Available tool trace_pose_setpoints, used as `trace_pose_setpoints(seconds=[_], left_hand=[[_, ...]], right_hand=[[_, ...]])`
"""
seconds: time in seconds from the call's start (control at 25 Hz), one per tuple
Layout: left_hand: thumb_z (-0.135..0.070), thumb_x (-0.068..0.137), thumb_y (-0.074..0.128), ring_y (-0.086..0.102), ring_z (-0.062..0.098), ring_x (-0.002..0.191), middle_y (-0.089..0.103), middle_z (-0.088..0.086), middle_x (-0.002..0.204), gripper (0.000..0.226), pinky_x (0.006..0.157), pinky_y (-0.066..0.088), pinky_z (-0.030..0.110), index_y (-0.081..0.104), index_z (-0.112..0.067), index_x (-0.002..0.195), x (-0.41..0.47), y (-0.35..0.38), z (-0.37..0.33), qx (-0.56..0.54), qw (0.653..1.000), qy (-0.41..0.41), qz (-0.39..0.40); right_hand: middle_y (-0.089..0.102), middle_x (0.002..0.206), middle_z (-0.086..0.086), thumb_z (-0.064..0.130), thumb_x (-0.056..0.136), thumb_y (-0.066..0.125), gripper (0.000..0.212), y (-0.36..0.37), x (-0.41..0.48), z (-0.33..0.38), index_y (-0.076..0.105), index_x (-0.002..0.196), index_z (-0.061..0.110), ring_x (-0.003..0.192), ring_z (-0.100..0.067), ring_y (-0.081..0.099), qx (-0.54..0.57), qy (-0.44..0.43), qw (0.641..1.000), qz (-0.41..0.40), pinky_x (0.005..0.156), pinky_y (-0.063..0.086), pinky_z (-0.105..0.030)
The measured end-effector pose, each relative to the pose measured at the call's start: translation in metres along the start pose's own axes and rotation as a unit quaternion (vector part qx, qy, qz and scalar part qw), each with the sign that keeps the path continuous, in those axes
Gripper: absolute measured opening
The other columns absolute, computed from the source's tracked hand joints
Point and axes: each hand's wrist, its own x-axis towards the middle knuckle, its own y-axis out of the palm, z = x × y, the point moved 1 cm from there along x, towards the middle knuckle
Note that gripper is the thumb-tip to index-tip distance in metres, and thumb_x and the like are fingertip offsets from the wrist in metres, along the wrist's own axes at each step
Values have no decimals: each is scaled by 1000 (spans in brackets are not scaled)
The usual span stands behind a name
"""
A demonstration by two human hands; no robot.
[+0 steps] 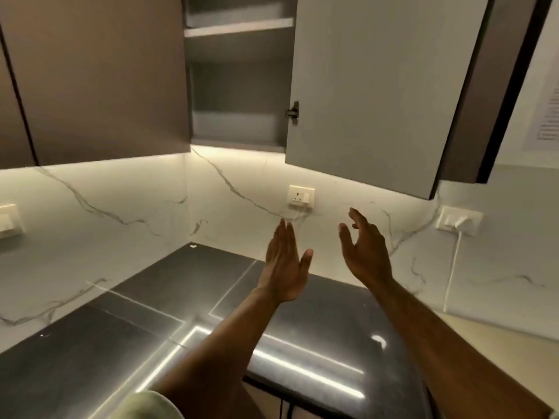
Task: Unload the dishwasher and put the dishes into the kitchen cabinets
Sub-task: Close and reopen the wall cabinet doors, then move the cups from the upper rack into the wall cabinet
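1. Here, both bare hands are raised over the dark bench [90, 352], in the lower middle of the frame, and neither holds anything.
2. The left hand [286, 267] is flat and upright, its fingers [284, 237] straight and close together, thumb spread to the right, palm facing the right hand.
3. The right hand [366, 252] sits just to the right of it, apart from it, with fingers [358, 217] loosely curled and spread, empty.
4. The wall cabinet [239, 86] at the top centre of the frame stands open; its door [378, 86] is swung out to the right, hanging above the right hand, with a hinge [293, 111] showing on its inner edge.
5. Inside the cabinet a shelf [239, 27] crosses near the top; the lower compartment looks bare, and no dishes can be seen there.
6. The dishwasher is out of view.
7. Behind the hands runs a white marble-veined backsplash [121, 207], lit from under the cabinets, with a socket [301, 196] at centre and a socket with a white plug and cable [459, 220] at right.
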Motion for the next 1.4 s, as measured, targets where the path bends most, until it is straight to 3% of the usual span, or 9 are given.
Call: trace_pose_setpoints(seconds=[0.12, 0.28, 0.56, 0.8, 1.2, 1.4], left_hand=[[-64, 92, 7, -24, 15, 146, -29, 3, 157, 83, 121, -5, 42, -23, -13, 150, -36, 25, 16, -6, 998, -23, 51], [-60, 94, 13, -24, 15, 146, -28, 3, 158, 81, 120, -10, 39, -22, -13, 150, -77, 49, 29, -16, 995, -40, 92], [-53, 100, 20, -18, 18, 148, -21, 8, 160, 77, 120, -8, 36, -14, -10, 152, -171, 97, 37, -28, 981, -66, 179], [-52, 99, 16, -20, 18, 147, -22, 8, 160, 74, 121, -9, 40, -15, -10, 152, -264, 159, -17, -66, 941, -29, 330], [-53, 100, 16, -20, 19, 147, -21, 8, 160, 75, 121, -7, 41, -14, -10, 153, -334, 254, -88, -16, 883, 30, 469], [-50, 101, 20, -16, 20, 148, -16, 8, 161, 73, 121, -4, 41, -10, -9, 154, -369, 318, -151, 4, 840, 77, 537]], right_hand=[[46, 147, -10, 50, 95, 35, 67, 10, -44, -23, 34, 150, 11, 134, -28, 43, -79, -19, 996, 21, 108, 35, -38], [43, 149, -16, 48, 94, 39, 70, 25, -98, -40, 35, 148, 4, 134, -31, 44, -116, -19, 992, 37, 110, 35, -40], [43, 149, -14, 34, 93, 51, 67, 39, -220, -64, 31, 149, 4, 135, -28, 42, -119, 79, 985, 98, 110, 36, -38], [42, 149, -17, 26, 87, 53, 70, 29, -338, -92, 30, 149, 1, 135, -30, 41, -138, 203, 961, 126, 111, 35, -40], [34, 155, -14, 32, 92, 53, 71, -45, -466, -189, 24, 151, 5, 139, -28, 36, -172, 356, 908, 139, 113, 33, -42], [32, 156, -15, 30, 93, 53, 71, -103, -534, -256, 24, 152, 3, 141, -31, 33, -163, 459, 864, 125, 113, 31, -43]])
